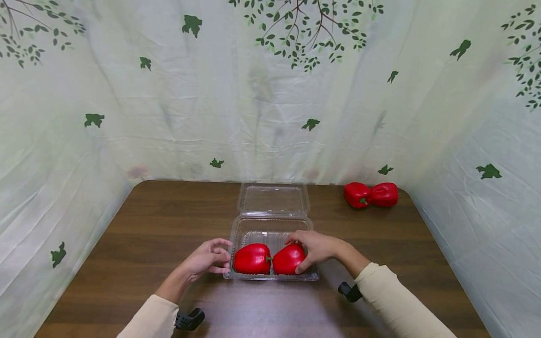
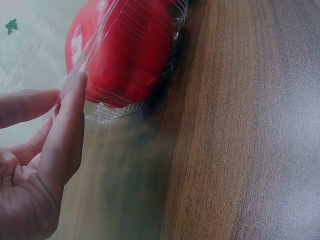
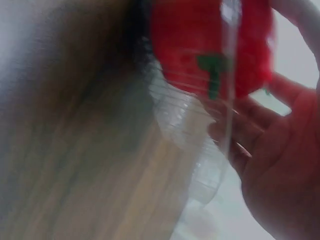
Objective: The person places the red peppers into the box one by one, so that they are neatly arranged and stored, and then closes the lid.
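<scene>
A clear plastic clamshell container (image 1: 270, 278) lies on the table with its lid (image 1: 274, 199) folded back behind it. Two red bell peppers lie side by side in its front half, stems facing each other: a left pepper (image 1: 252, 259) and a right pepper (image 1: 289, 261). My left hand (image 1: 207, 258) pinches the container's left rim between thumb and fingers, as the left wrist view shows closely. With thumb in front and fingers behind, my right hand (image 1: 317, 246) grips the right pepper. The blurred right wrist view shows a red pepper (image 3: 187, 45) with its green stem behind the clear wall.
Two more red bell peppers (image 1: 384, 194) lie together at the table's back right corner. Pale curtains (image 1: 203, 103) with leaf prints hang around the brown wooden table (image 1: 177, 211). Each wrist wears a black device (image 1: 189, 319).
</scene>
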A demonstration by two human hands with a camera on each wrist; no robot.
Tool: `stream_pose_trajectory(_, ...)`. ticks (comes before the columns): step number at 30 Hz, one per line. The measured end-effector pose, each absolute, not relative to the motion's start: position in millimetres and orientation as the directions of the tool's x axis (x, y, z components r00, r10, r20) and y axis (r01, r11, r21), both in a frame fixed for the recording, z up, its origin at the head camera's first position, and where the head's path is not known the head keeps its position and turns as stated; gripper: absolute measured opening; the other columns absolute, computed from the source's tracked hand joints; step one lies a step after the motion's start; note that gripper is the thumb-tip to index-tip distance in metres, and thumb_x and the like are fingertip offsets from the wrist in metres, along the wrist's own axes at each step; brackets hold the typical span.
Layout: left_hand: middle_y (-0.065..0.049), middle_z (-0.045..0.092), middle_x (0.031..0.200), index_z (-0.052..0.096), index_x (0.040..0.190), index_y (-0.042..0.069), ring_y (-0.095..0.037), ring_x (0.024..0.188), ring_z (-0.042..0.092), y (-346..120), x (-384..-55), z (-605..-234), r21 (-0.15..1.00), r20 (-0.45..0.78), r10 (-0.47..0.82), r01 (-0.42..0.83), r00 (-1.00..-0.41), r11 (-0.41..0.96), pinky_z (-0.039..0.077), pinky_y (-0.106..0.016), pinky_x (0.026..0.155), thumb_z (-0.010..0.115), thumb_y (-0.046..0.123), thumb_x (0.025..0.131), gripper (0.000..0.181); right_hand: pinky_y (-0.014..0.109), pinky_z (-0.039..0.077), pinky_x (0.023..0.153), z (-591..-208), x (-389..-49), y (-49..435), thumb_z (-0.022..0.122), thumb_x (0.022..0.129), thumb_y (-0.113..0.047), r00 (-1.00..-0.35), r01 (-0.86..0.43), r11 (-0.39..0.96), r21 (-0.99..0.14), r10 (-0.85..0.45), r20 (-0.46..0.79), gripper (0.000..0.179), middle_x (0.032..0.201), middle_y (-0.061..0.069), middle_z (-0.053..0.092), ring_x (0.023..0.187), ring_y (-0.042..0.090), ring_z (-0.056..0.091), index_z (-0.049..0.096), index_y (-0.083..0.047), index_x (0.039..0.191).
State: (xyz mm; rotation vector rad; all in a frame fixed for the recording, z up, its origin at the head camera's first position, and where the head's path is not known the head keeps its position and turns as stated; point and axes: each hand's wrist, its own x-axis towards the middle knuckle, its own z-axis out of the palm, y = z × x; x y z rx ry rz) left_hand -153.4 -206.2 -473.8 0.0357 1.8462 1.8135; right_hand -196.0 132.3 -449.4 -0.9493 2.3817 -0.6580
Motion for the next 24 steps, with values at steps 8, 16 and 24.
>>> stream_pose_trajectory(8, -0.008, 0.060, 0.086, 0.033, 0.131, -0.011, -0.018, 0.073, 0.059, -205.7, -153.1, -473.1, 0.935, -0.349, 0.399, -0.344, -0.848, 0.087, 0.059, -0.036, 0.072, 0.055, -0.002, 0.093, 0.045, 0.025, 0.052, 0.079, -447.0, -197.8, 134.3, 0.084, 0.069, -0.026, -0.644, -0.439, 0.650, -0.621, -0.709, -0.287, 0.065, 0.115, -0.004, 0.055, 0.105, 0.017, 0.052, 0.054, -0.014, 0.125)
stream_pose_trajectory(16, -0.008, 0.059, 0.085, 0.033, 0.131, -0.011, -0.018, 0.073, 0.060, -205.6, -153.7, -474.5, 0.935, -0.348, 0.396, -0.345, -0.850, 0.083, 0.059, -0.035, 0.071, 0.055, -0.002, 0.093, 0.045, 0.025, 0.053, 0.077, -452.0, -197.9, 134.2, 0.085, 0.068, -0.032, -0.655, -0.460, 0.630, -0.626, -0.716, -0.240, 0.063, 0.111, -0.006, 0.056, 0.102, 0.016, 0.053, 0.056, -0.016, 0.122)
stream_pose_trajectory(24, -0.008, 0.060, 0.086, 0.034, 0.131, -0.011, -0.018, 0.073, 0.060, -205.8, -154.1, -474.5, 0.933, -0.356, 0.390, -0.349, -0.849, 0.090, 0.059, -0.035, 0.072, 0.055, -0.003, 0.093, 0.045, 0.028, 0.053, 0.081, -453.9, -198.8, 135.5, 0.084, 0.070, -0.036, -0.649, -0.468, 0.613, -0.636, -0.727, -0.224, 0.064, 0.116, -0.004, 0.057, 0.106, 0.017, 0.052, 0.057, -0.016, 0.124)
